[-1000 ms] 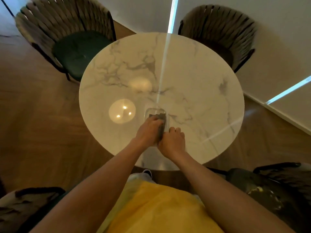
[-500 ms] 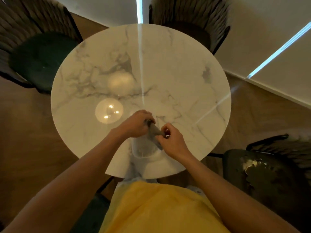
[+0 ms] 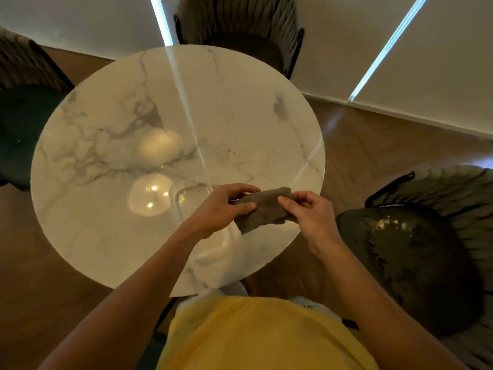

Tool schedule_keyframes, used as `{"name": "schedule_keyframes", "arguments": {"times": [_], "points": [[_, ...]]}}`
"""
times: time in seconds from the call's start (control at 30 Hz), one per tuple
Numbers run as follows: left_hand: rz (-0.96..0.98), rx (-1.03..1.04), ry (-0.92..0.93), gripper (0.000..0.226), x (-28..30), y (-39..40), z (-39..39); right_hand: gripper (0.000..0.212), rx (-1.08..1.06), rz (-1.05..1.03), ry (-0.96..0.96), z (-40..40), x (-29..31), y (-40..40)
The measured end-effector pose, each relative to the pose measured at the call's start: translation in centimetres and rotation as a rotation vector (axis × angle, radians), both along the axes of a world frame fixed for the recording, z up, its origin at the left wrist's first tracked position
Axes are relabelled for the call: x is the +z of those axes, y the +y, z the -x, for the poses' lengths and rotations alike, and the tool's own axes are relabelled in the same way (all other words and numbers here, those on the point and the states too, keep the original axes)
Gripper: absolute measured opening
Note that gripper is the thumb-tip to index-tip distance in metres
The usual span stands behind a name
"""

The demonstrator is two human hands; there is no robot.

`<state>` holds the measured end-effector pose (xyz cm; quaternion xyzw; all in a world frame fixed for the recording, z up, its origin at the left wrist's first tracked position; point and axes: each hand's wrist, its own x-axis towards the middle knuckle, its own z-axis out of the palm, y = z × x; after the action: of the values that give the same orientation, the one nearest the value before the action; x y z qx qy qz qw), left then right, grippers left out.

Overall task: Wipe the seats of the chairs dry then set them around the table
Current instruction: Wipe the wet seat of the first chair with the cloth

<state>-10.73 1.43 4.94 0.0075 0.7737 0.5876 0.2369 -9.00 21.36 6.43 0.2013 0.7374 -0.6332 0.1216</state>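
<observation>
Both hands hold a small brown cloth point(image 3: 262, 209) up over the near edge of the round counter point(image 3: 112, 145). The left hand point(image 3: 224, 209) pinches one end with its thumb and fingers curled on it, and the right hand point(image 3: 310, 213) pinches the other end the same way.

The chair on the right point(image 3: 416, 260) stands just beside the counter. Its dark seat shows shiny patches that look wet, so it likely needs wiping first. Another chair point(image 3: 240, 25) stands at the far side, and a third chair point(image 3: 24, 110) stands at the left.

What could go wrong? The cloth is small, and each hand has only a little bit of it, so it could slip and drop to the floor. If the cloth stays bunched up, it may push the water around and leave the seat damp. It may also fill up with water fast.

A clear box point(image 3: 190, 192) sits on the counter, under and just past the left hand. I think it is empty, but I cannot tell for sure, because it is see-through and partly hidden.
</observation>
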Motion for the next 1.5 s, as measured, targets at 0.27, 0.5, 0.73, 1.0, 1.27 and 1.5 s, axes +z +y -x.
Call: {"name": "schedule_keyframes", "arguments": {"times": [0.27,0.5,0.73,1.0,1.27,1.5], "points": [[-0.166,-0.158,-0.042,0.047,1.9,8.0,-1.9,0.017,0.105,-0.2,0.171,-4.0,3.5,7.0],[-0.21,-0.312,0.406,0.053,3.5,15.7,-4.6,0.022,0.125,-0.355,0.353,-8.8,5.2,13.0],[-0.1,-0.5,0.575,0.052,3.5,21.7,-7.1,0.026,0.093,-0.476,0.396,-12.8,5.4,19.5],[0.036,-0.63,0.559,0.033,3.9,27.1,-9.9,0.023,0.082,-0.553,0.494,-17.0,5.0,24.6],[0.109,-0.476,0.606,0.022,2.7,31.2,-12.5,0.019,0.12,-0.523,0.466,-20.5,4.5,28.4],[-0.028,-0.553,0.364,0.027,2.8,33.3,-13.3,0.033,-0.039,-0.358,0.32,-21.8,4.0,30.6]]}}
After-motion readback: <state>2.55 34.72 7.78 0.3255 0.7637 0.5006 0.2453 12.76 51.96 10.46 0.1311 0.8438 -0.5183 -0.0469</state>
